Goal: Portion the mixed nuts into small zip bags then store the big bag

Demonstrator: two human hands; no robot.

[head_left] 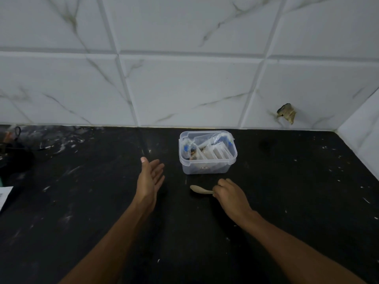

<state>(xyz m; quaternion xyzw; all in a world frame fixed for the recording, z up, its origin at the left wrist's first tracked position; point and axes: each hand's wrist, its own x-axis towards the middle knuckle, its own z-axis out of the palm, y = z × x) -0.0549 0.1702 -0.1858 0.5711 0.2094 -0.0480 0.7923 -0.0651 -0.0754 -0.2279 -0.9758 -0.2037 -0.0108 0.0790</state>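
Observation:
A clear plastic container point(205, 168) stands on the black countertop near the tiled wall. Inside it lie several small clear zip bags point(215, 151), some showing brown nuts, some with blue seals. A pale spoon point(200, 189) lies on the counter just in front of the container, bowl to the left. My right hand point(229, 194) is closed around the spoon's handle. My left hand point(150, 178) hovers to the left of the container, palm turned right, fingers apart, holding nothing. No big bag is visible.
The black speckled countertop point(287, 191) runs to a white marble-tiled wall point(184, 89) behind and a side wall at right. Dark objects with a cord point(14, 154) sit at the far left, with a white paper point(4, 195) at the left edge.

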